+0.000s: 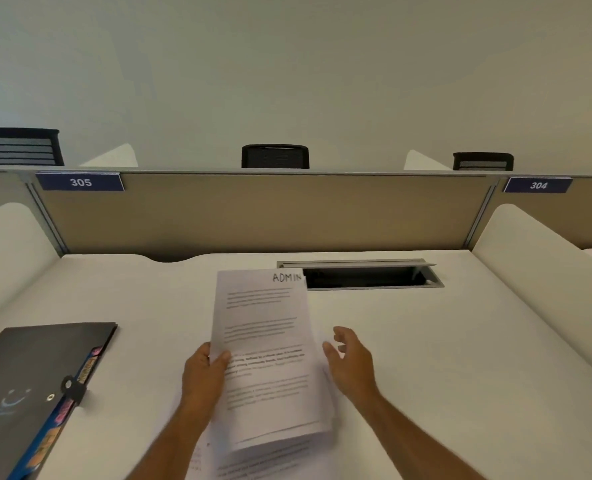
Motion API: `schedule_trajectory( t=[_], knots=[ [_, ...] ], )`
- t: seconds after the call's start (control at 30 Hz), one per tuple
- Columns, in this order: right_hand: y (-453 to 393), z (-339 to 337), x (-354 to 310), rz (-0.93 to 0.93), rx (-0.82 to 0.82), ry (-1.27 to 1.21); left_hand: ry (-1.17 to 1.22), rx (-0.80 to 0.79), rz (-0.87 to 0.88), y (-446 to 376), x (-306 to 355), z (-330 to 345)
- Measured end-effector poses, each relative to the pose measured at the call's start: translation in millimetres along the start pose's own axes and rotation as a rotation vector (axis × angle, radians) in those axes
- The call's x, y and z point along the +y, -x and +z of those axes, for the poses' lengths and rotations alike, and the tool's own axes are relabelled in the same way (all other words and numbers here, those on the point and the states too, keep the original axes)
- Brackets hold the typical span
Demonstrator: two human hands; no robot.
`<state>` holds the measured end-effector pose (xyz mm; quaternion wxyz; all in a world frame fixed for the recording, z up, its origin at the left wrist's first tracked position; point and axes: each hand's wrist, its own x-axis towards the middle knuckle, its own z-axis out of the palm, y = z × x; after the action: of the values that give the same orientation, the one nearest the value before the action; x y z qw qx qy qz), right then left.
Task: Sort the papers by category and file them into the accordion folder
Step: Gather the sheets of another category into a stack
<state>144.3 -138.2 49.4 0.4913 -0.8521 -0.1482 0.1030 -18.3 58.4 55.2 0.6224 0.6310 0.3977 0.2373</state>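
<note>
The left hand [206, 375] pinches a stack of papers [266, 358] at its left edge, thumb on the top sheet and fingers curled behind. The right hand [351, 362] hangs just beside the stack's right edge, fingers loosely spread and holding nothing; whether a fingertip touches the paper cannot be told. The stack is lifted over the middle of the white surface [426, 341], its far end tilted away from the person. The top sheet carries blurred printed text, and "ADMIN" is handwritten at its upper right corner. More printed sheets [253, 467] lie under the stack at the near edge of the view.

To the left, well apart from the hands, a dark folder [34, 386] lies flat and closed with an elastic loop over a button, and coloured tabs show along its right edge. Beyond the papers, a cable hatch [367, 277] in the surface stands open. A tan partition [253, 213] bears plates reading 305 [80, 182] and 304 [538, 185], and three black chair backs [275, 156] rise behind it.
</note>
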Motion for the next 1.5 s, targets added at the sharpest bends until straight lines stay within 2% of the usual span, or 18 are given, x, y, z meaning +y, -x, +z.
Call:
schedule_trajectory(
  t=[0.03, 0.1, 0.2, 0.3, 0.53, 0.77, 0.93, 1.03, 1.27, 1.4, 1.5],
  knots=[
    [7, 6, 5, -0.102, -0.032, 0.086, -0.02, 0.043, 0.007, -5, -2, -7],
    [19, 17, 17, -0.227, -0.2, 0.282, -0.064, 0.112, 0.018, -13, -7, -20],
    [30, 26, 43, -0.293, -0.444, 0.679, -0.1, 0.182, 0.024, -22, -13, -37],
    [25, 19, 59, -0.289, -0.503, 0.855, -0.108, 0.211, 0.012, -27, -18, -46],
    [-4, -22, 46, 0.008, -0.275, 0.807, -0.093, 0.189, 0.016, -27, -26, -45],
    [-12, -21, 29, 0.256, -0.226, 0.589, -0.093, 0.147, 0.012, -24, -30, -34],
    [-9, -9, 21, 0.356, -0.172, 0.558, -0.091, 0.153, 0.012, -23, -29, -32],
    [-5, -1, 20, 0.344, -0.158, 0.658, -0.095, 0.152, 0.007, -23, -29, -32],
    [-9, 1, 20, 0.378, -0.174, 0.534, -0.102, 0.153, 0.014, -22, -27, -34],
    [-13, 0, 27, 0.273, -0.136, 0.315, -0.111, 0.15, 0.02, -22, -26, -37],
    [-20, -14, 24, 0.158, 0.004, 0.258, -0.115, 0.151, 0.018, -23, -26, -41]
  ],
)
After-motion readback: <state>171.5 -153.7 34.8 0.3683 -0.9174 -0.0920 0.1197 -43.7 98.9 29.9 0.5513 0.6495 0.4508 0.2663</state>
